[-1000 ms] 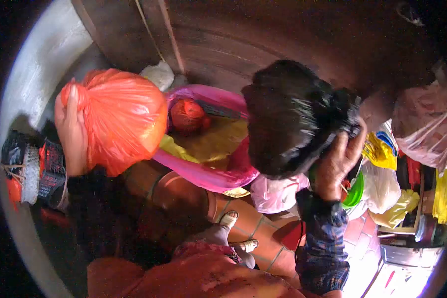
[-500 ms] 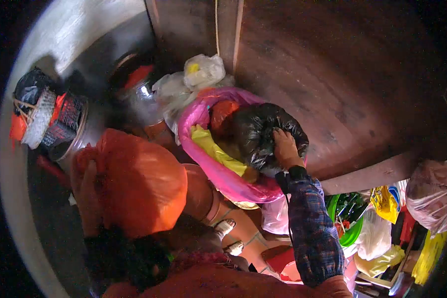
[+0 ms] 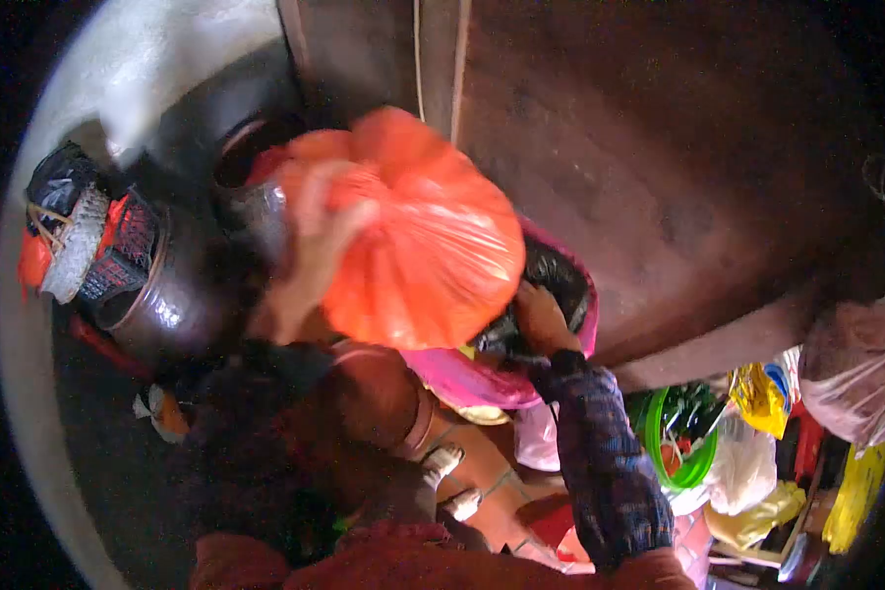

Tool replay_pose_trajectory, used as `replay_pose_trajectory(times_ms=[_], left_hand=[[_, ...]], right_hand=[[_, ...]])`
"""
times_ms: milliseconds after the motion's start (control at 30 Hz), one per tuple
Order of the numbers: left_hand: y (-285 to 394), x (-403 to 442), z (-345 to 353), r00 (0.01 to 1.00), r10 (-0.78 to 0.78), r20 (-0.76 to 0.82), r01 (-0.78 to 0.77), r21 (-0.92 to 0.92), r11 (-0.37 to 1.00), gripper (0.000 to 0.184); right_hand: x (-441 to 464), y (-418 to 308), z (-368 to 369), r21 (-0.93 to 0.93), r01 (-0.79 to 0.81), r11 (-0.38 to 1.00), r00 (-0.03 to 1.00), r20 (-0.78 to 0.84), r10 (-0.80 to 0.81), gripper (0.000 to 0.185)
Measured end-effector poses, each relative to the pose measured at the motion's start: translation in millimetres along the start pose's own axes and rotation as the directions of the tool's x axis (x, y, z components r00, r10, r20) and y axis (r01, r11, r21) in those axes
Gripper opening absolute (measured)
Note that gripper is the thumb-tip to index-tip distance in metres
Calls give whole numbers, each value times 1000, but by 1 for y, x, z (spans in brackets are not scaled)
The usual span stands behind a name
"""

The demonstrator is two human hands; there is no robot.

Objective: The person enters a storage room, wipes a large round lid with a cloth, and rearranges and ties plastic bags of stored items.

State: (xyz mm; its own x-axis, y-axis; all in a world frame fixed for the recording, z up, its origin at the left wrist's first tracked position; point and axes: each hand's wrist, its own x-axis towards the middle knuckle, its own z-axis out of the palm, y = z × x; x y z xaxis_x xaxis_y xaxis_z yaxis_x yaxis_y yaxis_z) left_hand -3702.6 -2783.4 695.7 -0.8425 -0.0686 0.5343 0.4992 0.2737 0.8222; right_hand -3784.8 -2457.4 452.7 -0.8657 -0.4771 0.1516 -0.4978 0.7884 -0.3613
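Note:
A large, full orange plastic bag (image 3: 438, 246) hangs by its gathered top from my left hand (image 3: 320, 241), which is blurred by motion with its fingers around the knot. The bag covers much of the pink-lined container (image 3: 482, 382). My right hand (image 3: 543, 320) is at the container's right side, on the black plastic bag (image 3: 559, 280) lying inside; its fingertips are partly hidden by the orange bag and the black plastic.
Dark glazed jars (image 3: 177, 310) stand at the left, with a small basket (image 3: 79, 241) and bags on top. A terracotta pot (image 3: 383, 393) is below the container. A green basin (image 3: 683, 447) and white bag (image 3: 742, 467) lie right. A brown panel (image 3: 659, 187) rises behind.
The black bag went down into the pink-lined container with my right hand. My left hand has brought the orange bag rightwards and up, over the container.

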Motion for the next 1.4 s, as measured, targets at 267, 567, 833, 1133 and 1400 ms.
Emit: replay_pose_trajectory(times_ms=[267, 567, 833, 1133, 1400], left_hand=[[-106, -36, 94, 998, 38, 57, -65, 580, 812, 58], [-132, -72, 80, 978, -100, 184, 14, 418, 908, 49], [-111, -12, 48, 940, -164, -298, 247, 265, 932, 63], [-171, -13, 94, 914, -397, 85, 271, 598, 754, 75], [-177, -46, 74, 921, -387, 45, 252, 690, 679, 59]], right_hand=[[-14, -21, -58, 142, 147, 979, 984, -121, -130, 39], [30, -101, -110, 494, 158, 855, 945, -328, 14, 69], [7, -130, -131, 127, 17, 992, 966, -257, 16, 69], [5, -129, -120, 78, 69, 995, 954, -296, -43, 99], [-15, -126, -61, -64, 106, 992, 967, -225, -118, 84]])
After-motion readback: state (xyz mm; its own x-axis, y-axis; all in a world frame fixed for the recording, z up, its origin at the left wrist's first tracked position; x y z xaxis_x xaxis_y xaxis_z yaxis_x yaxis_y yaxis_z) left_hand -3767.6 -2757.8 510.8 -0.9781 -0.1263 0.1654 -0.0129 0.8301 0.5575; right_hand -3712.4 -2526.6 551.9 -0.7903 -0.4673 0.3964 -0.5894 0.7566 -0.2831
